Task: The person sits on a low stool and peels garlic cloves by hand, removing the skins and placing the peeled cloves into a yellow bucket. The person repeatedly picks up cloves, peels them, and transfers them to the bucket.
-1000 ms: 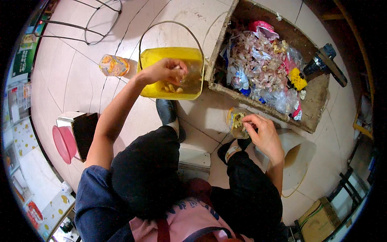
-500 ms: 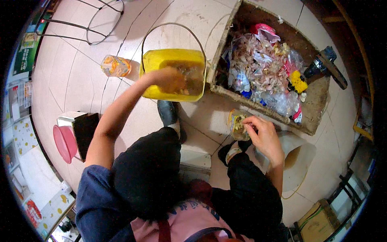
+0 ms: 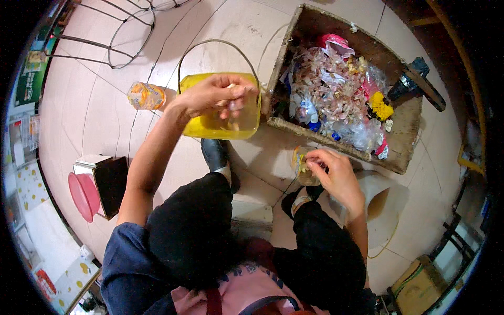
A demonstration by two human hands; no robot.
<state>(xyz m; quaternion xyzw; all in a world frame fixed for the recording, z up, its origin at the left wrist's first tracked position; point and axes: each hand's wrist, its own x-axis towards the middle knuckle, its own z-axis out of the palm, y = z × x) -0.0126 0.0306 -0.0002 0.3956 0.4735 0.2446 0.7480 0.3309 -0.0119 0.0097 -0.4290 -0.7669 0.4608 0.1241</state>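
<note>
Over the yellow bucket (image 3: 197, 126), my left hand (image 3: 212, 97) is closed with its fingers curled around pale pieces that look like garlic cloves (image 3: 232, 87). The bucket has water inside and a thin raised handle. My right hand (image 3: 338, 176) has thumb and fingers drawn together at the mouth of a small clear plastic jar (image 3: 305, 177), which stands on the floor by my right foot. Pale clove-like pieces show in the jar's opening. Whatever sits between the right fingertips is too small to make out.
A worn wooden box (image 3: 325, 140) of papery peels and plastic wrappers stands at the far right, a dark-handled tool (image 3: 420, 84) in its corner. An orange-and-clear package (image 3: 147, 96) lies left of the bucket. A pink basin (image 3: 84, 197) leans on a small dark box (image 3: 113, 184).
My left hand has risen out of the bucket and now shows pale pieces in its fingers. The right hand stays at the jar, its fingers slightly shifted. The whole view has moved a little.
</note>
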